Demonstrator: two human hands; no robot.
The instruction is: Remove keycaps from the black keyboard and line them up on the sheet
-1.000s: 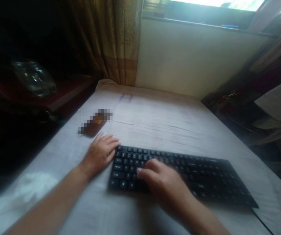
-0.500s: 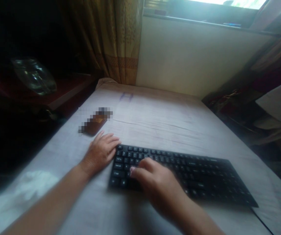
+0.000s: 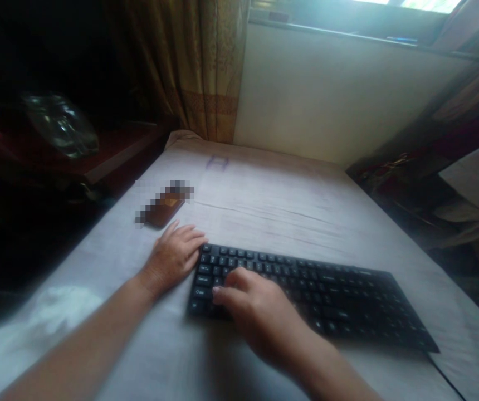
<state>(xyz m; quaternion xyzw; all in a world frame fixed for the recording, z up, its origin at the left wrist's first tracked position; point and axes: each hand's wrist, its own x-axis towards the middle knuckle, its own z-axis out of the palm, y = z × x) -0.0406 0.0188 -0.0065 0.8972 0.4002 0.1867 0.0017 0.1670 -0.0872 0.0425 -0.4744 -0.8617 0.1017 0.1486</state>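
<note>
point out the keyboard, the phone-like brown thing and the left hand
keyboard [image 3: 373, 301]: head view, on the keys at its right part
phone-like brown thing [image 3: 165, 214]: head view, on its brown face
left hand [image 3: 172, 256]: head view, on the back of the hand

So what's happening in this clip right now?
A person has both bare hands at a black keyboard lying on a pale sheet. The left hand lies beside the keyboard's left end, fingertips at its top corner. The right hand is over the left part of the keys, fingers curled; whether it presses or grips anything is hidden. Past the left hand lies a brown phone-like item, partly pixelated.
</note>
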